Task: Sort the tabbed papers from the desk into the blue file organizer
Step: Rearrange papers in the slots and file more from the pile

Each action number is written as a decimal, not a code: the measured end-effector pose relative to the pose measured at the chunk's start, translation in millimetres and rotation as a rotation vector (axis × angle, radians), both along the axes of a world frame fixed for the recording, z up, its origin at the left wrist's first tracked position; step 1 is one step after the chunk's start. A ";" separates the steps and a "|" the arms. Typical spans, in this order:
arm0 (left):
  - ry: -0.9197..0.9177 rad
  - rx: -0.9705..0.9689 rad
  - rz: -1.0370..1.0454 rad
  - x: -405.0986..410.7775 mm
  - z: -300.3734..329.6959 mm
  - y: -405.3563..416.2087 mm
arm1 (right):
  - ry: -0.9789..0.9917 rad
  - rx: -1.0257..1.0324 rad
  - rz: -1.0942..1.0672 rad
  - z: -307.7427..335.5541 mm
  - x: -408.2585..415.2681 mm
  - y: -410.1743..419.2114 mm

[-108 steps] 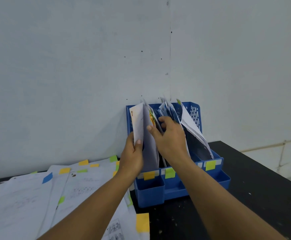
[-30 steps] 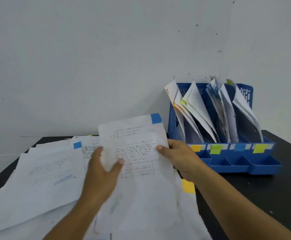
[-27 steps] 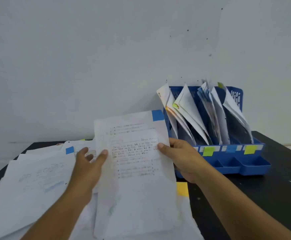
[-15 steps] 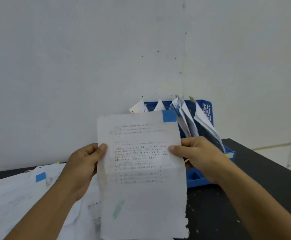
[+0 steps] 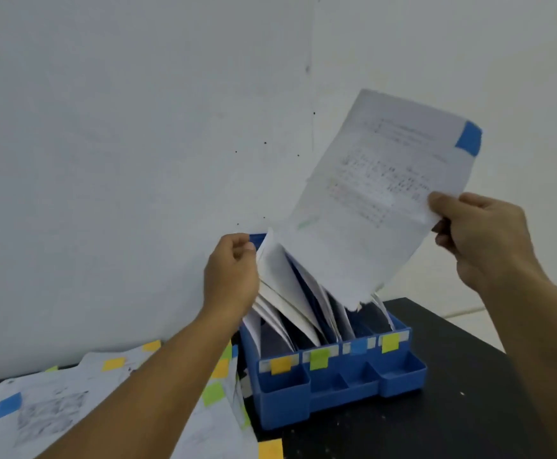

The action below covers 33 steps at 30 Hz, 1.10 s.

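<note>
Right hand [image 5: 479, 240] grip: thumb and fingers pinch the right edge of the blue-tabbed sheet [image 5: 379, 193], held tilted above the blue file organizer [image 5: 336, 376], lower corner dipping toward the slots. Near, on the table [image 5: 452, 409], more tabbed papers [image 5: 72, 402] wait. Farther, left hand [image 5: 234, 273] grips the filed sheets [image 5: 280, 279] in the left slots, likely pulling them aside for room (blue label [image 5: 358, 346] marks the probable target).

A single head-worn camera looks forward and down — close over the blue file organizer [image 5: 333, 376] against the wall [image 5: 138, 127].
</note>
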State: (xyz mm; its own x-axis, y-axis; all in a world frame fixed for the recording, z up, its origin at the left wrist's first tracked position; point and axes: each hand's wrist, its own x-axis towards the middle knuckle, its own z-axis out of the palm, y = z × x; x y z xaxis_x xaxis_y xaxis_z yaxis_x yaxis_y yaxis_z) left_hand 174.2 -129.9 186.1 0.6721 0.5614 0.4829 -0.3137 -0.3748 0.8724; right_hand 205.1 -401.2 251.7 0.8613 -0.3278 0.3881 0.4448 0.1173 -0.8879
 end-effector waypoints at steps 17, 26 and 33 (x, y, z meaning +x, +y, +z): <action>0.303 0.252 -0.024 94.6 -13.3 -62.4 | -0.114 -0.089 -0.113 36.6 45.5 42.6; 0.164 0.197 0.037 93.3 -25.3 -39.9 | -0.113 -0.332 -0.093 13.7 46.3 75.7; 0.132 0.200 0.036 94.5 -24.1 -38.8 | -0.194 -0.608 -0.098 -29.8 57.9 105.7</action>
